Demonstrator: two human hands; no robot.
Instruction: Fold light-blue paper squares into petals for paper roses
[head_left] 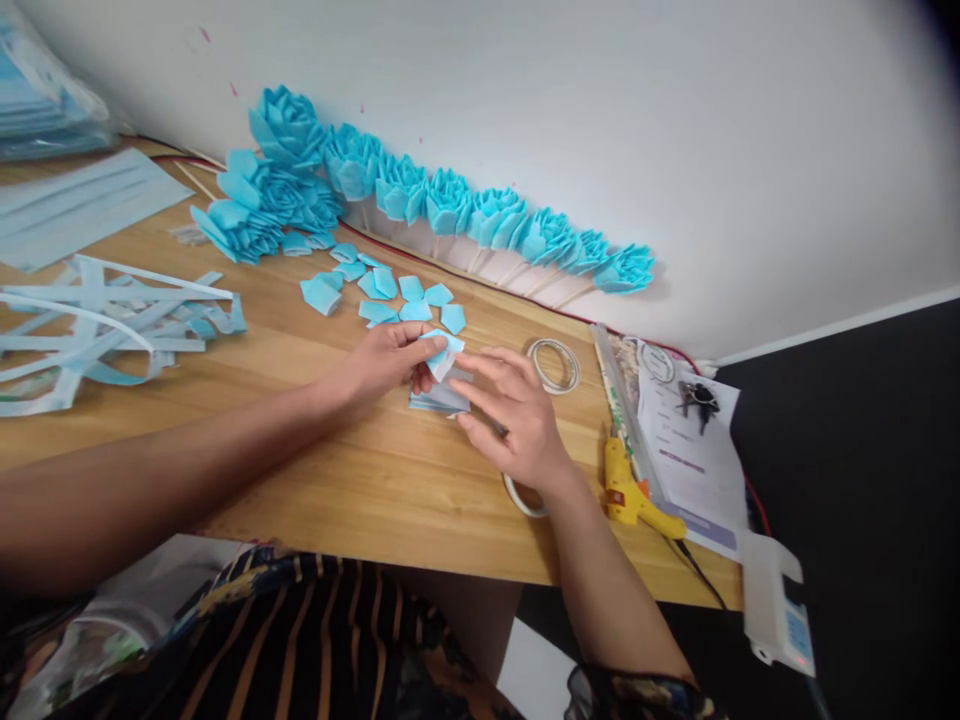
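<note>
My left hand (390,356) pinches a small light-blue petal piece (445,360) between thumb and fingers. Its pale underside shows, and the piece is tilted above the table. Close on the right, my right hand (517,415) has its fingers spread, the index fingertip at or near the edge of that piece; contact is hard to tell. Below the hands lies a small stack of cut blue fabric pieces (439,400), partly covered by the fingers. Several loose petal pieces (411,289) are scattered just beyond the left hand.
Blue fabric flowers (450,200) on sticks lean along the wall. Cut strips (97,300) and a flat mask sheet (82,205) lie left. At right are a tape roll (574,372), a yellow glue gun (621,485), papers (694,440), keys (701,398) and a power strip (772,590).
</note>
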